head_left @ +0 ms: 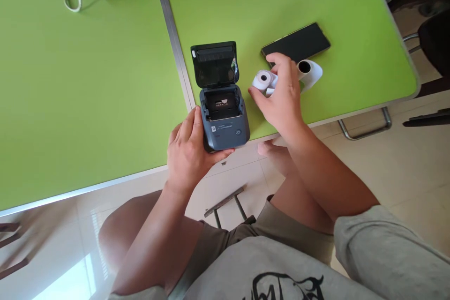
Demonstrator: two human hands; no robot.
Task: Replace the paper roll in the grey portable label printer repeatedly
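Past grey shirt (pixel 225 269), holding open-lidded printer (pixel 225 126) in left hand (pixel 188 150) at edge of green table (pixel 105 84), arching right hand (pixel 283 96) round small paper roll (pixel 258 83) just right of printer, not clearly showing whether gripping, ideally pinching lightly, keeping paper tightly wound.

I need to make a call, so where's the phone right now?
In the head view, the phone lies on the green table, to the right of the open printer, just beyond the right hand.
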